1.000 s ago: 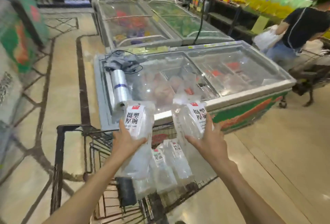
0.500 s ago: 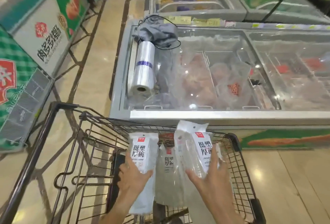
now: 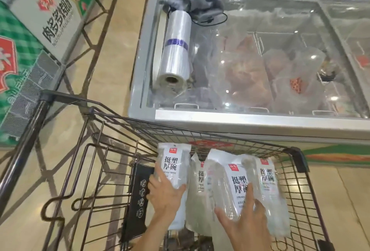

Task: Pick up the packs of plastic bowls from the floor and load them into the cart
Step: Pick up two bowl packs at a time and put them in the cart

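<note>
Lowered into the cart (image 3: 296, 155), both packs now sit among others; left hand (image 3: 165, 193) grips one pack (image 3: 173, 165), right hand (image 3: 245, 222) grips another pack (image 3: 233, 186) at 3 o'clock.

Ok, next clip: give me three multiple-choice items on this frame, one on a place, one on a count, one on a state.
1. Where does the roll of plastic bags lie?
A. on the freezer lid
B. in the cart
C. on the floor

2. How many bowl packs with printed labels show in the cart?
A. one
B. two
C. four

3. What is the left hand doing?
A. hanging empty
B. gripping a bowl pack
C. pushing the cart handle

Answers: 1 A, the roll rests on the glass at the freezer's left end. 2 C, four labels stand side by side. 3 B, its fingers wrap the leftmost pack; the right hand holds another pack.
</note>
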A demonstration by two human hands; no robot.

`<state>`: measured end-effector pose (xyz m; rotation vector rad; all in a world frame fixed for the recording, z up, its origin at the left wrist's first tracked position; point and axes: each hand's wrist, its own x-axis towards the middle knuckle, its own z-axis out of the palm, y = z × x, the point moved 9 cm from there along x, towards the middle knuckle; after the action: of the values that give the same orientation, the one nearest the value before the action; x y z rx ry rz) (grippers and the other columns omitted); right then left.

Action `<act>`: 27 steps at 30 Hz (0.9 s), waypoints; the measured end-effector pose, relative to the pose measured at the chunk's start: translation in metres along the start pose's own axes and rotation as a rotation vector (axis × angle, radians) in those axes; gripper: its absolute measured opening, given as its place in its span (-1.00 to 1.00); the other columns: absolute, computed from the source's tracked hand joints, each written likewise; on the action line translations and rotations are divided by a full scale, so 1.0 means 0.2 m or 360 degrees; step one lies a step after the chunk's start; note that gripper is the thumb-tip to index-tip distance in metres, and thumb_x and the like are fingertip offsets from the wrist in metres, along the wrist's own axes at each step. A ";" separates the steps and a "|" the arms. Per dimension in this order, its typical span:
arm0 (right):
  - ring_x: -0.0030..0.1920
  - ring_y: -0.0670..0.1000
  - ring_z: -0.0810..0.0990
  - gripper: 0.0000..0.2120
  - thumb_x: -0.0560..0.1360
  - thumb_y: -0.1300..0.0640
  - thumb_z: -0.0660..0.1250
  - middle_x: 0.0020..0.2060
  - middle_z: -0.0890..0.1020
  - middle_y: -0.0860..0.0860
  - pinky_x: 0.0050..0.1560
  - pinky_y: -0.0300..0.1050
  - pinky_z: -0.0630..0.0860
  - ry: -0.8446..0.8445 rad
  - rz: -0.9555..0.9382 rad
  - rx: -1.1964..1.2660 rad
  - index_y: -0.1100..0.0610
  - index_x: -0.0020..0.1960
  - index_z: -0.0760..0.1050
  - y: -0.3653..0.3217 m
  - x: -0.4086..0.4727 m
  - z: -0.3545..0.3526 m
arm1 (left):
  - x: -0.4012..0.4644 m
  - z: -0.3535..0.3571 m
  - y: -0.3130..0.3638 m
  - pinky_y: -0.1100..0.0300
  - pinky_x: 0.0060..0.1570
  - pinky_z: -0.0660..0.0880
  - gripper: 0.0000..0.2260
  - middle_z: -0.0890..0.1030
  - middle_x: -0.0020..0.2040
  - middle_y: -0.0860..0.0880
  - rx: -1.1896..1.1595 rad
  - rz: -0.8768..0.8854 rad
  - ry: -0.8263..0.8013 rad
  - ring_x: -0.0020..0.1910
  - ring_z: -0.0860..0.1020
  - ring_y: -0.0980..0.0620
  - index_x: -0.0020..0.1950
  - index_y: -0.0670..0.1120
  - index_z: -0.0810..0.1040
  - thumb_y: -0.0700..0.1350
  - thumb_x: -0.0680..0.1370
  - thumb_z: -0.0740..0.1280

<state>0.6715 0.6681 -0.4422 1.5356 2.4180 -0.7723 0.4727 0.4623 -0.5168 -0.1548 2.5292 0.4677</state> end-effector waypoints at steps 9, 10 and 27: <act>0.47 0.25 0.27 0.18 0.34 -0.51 0.31 0.52 0.18 0.24 0.31 0.21 0.41 0.0047 0.0083 -0.0044 -0.13 0.58 -0.42 -0.25 0.08 0.24 | -0.03 -0.08 -0.11 -0.30 0.48 0.18 0.18 -0.09 0.64 -0.12 -0.0046 0.0142 -0.0074 0.61 0.04 -0.19 0.59 0.13 -0.38 0.58 0.30 0.29; 0.48 0.24 0.25 0.18 0.35 -0.51 0.30 0.52 0.17 0.24 0.32 0.21 0.40 0.0052 0.0097 -0.0071 -0.11 0.58 -0.43 -0.28 0.09 0.29 | -0.03 -0.10 -0.12 -0.27 0.49 0.18 0.15 -0.07 0.64 -0.12 -0.0021 0.0187 -0.0048 0.61 0.04 -0.17 0.59 0.13 -0.38 0.58 0.33 0.27; 0.63 0.16 -0.13 0.02 0.44 -0.56 0.05 0.64 -0.14 0.10 0.56 0.25 0.04 -0.0176 -0.0451 -0.0204 -0.07 0.63 -0.31 -0.59 0.05 0.18 | -0.25 -0.50 0.02 -0.01 0.59 -0.14 -0.20 -0.11 0.67 -0.06 0.0421 0.0767 0.0153 0.64 -0.13 -0.07 0.67 0.07 -0.16 0.35 0.59 0.16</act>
<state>0.5590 0.6177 -0.4380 1.0890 2.5769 -0.7117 0.4630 0.4294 -0.4098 0.5535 2.6876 0.3041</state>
